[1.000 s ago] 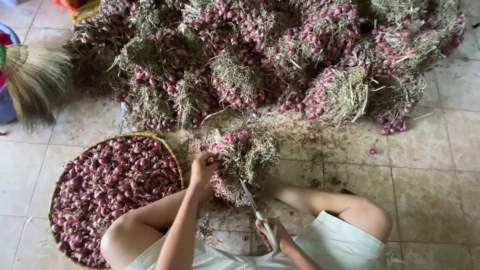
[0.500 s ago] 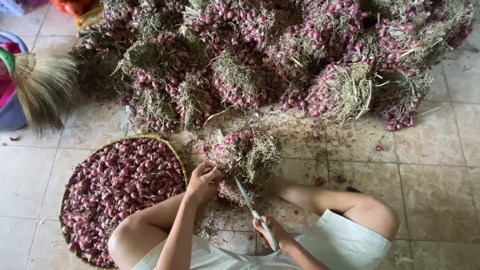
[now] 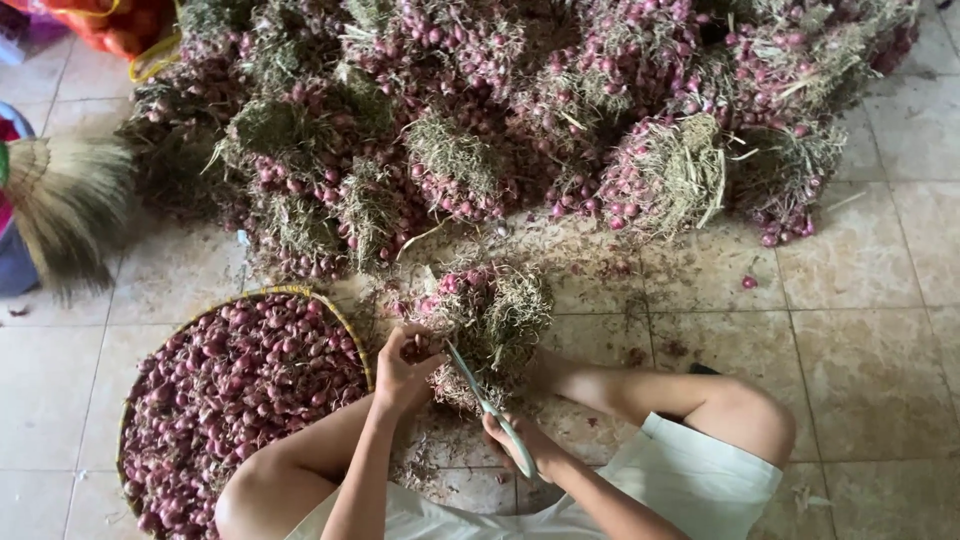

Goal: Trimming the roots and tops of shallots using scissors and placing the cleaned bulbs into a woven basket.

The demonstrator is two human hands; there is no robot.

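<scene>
Floor: pale beige tiles [image 3: 880, 330], grouted in squares, littered with dry skin flakes and root bits in front of the seated person. View is from above, looking down past both knees.

Back of the scene: large heap of bundled shallots [image 3: 520, 110], red-purple bulbs with dry straw-coloured tops, spanning nearly the full width. 1 loose bulb [image 3: 749, 282] lies apart on the tile to the right of the heap.

Working bundle [image 3: 485, 315]: 1 bunch of shallots with dry leaves, on the floor just in front of the heap and between the person's knees, touching the left hand.

Left hand [image 3: 405, 365]: fingers curled closed around a few bulbs at the near edge of the working bundle; grip is partly hidden by the knuckles, so the exact number of bulbs cannot be told.

Right hand [image 3: 525, 445]: closed around the handle of a knife [image 3: 485, 405]. Pale blade points up and left, tip reaching the bulbs at the left hand.

Left of the person: round woven basket [image 3: 300, 293], filled with trimmed loose shallots [image 3: 230, 400], rim just beside the left forearm.

Far left edge: straw broom [image 3: 65, 205], bristles fanned on the tile. Top left corner: orange-red mesh bag [image 3: 110, 20], partly cut off.
</scene>
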